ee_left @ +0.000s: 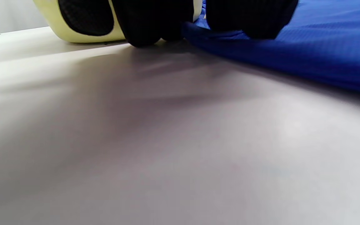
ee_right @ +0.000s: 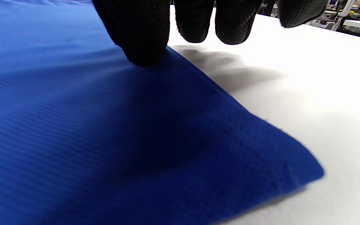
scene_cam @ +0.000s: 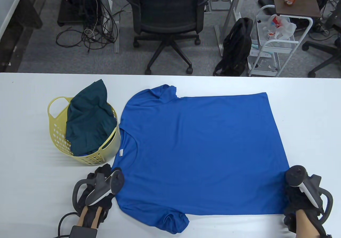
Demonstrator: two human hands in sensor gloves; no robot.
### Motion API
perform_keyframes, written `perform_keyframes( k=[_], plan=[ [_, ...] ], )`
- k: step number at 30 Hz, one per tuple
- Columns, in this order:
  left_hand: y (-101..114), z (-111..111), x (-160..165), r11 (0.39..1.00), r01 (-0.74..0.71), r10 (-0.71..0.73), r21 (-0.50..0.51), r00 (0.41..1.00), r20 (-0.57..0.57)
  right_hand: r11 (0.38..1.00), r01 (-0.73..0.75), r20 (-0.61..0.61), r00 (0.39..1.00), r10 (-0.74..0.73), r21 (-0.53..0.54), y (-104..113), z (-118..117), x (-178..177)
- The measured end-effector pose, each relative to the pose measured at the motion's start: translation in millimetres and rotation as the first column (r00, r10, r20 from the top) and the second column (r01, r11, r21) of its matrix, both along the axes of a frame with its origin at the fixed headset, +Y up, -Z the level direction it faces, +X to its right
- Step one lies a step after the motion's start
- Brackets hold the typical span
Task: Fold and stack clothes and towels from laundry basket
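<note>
A blue T-shirt [scene_cam: 199, 150] lies flat on the white table [scene_cam: 26, 147], collar to the left and hem to the right. My left hand [scene_cam: 106, 170] is at the shirt's near shoulder, beside the basket. In the left wrist view its fingers [ee_left: 145, 28] touch the table and the shirt's edge [ee_left: 261, 53]; whether they pinch it is unclear. My right hand [scene_cam: 290, 186] is at the near hem corner. In the right wrist view one finger [ee_right: 139, 47] presses on the shirt [ee_right: 105, 125] near the hem, while the others hover over bare table.
A yellow laundry basket [scene_cam: 54, 110] stands at the left with a dark green garment [scene_cam: 88, 118] spilling out; it also shows in the left wrist view [ee_left: 83, 37]. Beyond the far table edge are an office chair [scene_cam: 166, 14], a backpack [scene_cam: 237, 46] and a cart.
</note>
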State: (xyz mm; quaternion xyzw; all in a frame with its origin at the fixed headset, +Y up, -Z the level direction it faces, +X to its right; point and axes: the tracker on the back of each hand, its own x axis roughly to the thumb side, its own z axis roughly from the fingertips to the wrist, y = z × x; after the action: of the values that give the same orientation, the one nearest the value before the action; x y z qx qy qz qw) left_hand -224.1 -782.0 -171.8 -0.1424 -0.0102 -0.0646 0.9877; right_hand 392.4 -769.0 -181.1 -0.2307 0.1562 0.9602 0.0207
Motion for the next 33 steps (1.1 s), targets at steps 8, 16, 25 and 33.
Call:
perform_keyframes(
  k=[8,16,25,33],
  plan=[
    [-2,-3,6,0.998,0.034,-0.032,0.047,0.998,-0.048,0.986,-0.138,-0.035,0.989,0.142,0.095,-3,-2,-9],
    [1,-13,6,0.999,0.036,-0.039,-0.038,0.996,-0.077,0.987,-0.145,-0.043,0.988,0.149,0.074,-6,-8,-8],
    [1,-11,-12,0.989,-0.058,0.069,0.132,0.994,-0.079,0.957,-0.033,0.008,0.999,0.032,0.288,7,-5,1],
    [69,12,-10,0.826,-0.122,0.171,0.55,0.985,-0.037,0.757,-0.04,0.024,0.999,0.033,0.652,55,7,-6]
  ],
)
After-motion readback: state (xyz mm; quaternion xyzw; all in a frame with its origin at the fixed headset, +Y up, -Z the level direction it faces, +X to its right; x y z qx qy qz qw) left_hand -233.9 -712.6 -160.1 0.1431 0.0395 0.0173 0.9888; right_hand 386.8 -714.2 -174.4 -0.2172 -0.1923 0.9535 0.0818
